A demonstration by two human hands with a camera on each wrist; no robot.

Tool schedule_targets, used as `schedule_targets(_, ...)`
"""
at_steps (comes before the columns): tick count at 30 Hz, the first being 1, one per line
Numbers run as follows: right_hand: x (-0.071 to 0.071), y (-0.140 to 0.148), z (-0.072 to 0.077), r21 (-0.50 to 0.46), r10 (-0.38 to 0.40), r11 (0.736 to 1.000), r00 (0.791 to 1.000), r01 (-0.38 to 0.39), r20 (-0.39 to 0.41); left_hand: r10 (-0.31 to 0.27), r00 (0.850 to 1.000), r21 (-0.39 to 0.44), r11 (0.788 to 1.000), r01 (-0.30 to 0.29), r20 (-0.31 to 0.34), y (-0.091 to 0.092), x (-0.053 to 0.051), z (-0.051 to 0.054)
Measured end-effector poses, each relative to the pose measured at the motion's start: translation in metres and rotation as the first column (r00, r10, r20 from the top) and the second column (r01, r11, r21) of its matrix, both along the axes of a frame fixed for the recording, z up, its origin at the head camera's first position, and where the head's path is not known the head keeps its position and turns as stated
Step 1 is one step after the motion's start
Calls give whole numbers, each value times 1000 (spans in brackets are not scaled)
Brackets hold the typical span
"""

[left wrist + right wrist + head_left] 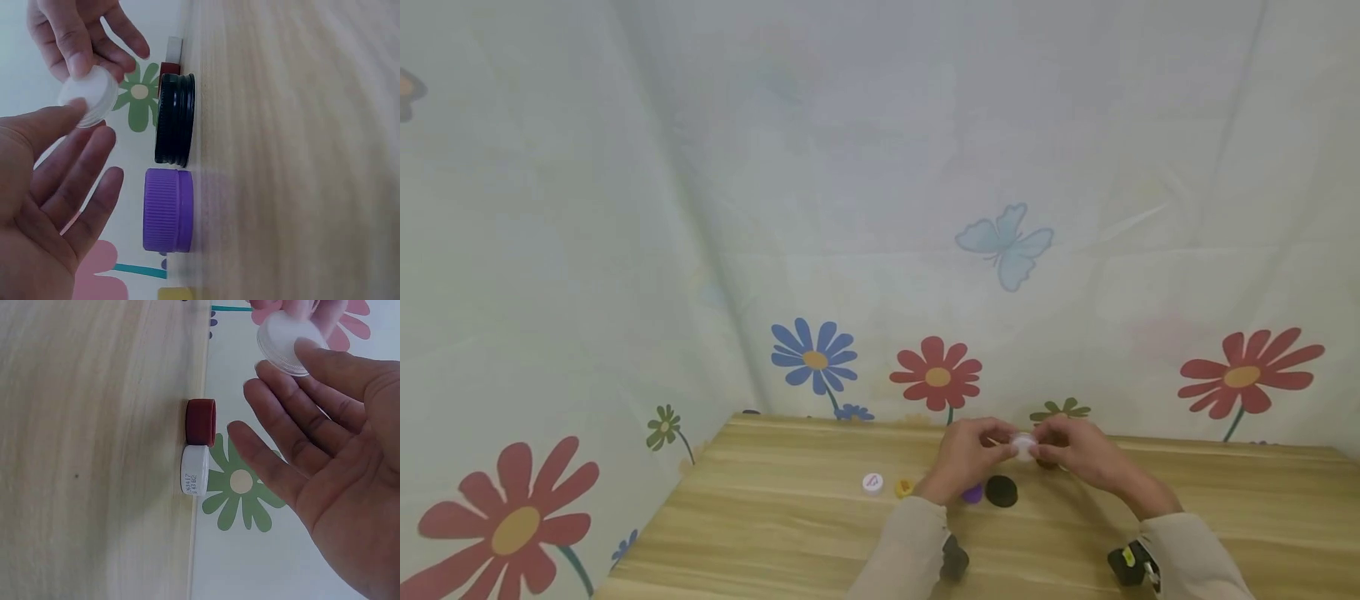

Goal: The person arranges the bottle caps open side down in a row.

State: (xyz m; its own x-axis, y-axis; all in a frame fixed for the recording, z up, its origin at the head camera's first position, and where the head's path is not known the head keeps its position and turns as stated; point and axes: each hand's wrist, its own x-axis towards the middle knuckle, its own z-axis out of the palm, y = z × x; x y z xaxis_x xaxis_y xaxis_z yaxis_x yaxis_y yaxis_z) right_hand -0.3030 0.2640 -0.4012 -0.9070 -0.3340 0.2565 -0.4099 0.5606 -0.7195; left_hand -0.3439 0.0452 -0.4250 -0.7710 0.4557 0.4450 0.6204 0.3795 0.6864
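Above the table, a whitish, translucent round plastic lid (pixel 1024 447) is held between both hands. My left hand (pixel 966 457) pinches its near side with thumb and fingers, as the left wrist view shows with the lid (pixel 94 94) tilted. On the opposite edge, my right hand (pixel 1084 452) pinches it too, thumb on the flat face of the lid (pixel 284 340). Below the hands lie a black lid (pixel 1002 492) and a purple bottle cap (pixel 973 493). A dark red cap (pixel 200 422) touches a white cap (pixel 195 470) with printed digits.
Farther left on the wooden table (pixel 775 517) lie a yellow cap (pixel 905 488) and a white cap (pixel 872 483) with a red mark. A pale curtain (pixel 865 167) printed with flowers and a butterfly hangs behind the table's back edge.
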Motion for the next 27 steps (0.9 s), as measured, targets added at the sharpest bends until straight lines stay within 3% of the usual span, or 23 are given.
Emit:
schedule_targets(6, 0, 1, -2, -42, 12, 999, 999, -9, 53, -18, 995, -119, 993, 6, -103, 2, 2, 1)
schedule_targets(15, -1, 5, -4, -38, 43, 998, 998, -41, 46, -41, 989, -226, 974, 8, -144, 1, 3, 2)
schedule_targets(22, -3, 9, -4, -12, 109, 994, 994, -109, 10, -49, 996, -214, 976, 30, -80, 1, 4, 2)
schedule_targets(27, -3, 10, -3, 18, 118, 993, 993, -118, -14, -56, 998, -199, 979, 52, -15, 1, 4, 2)
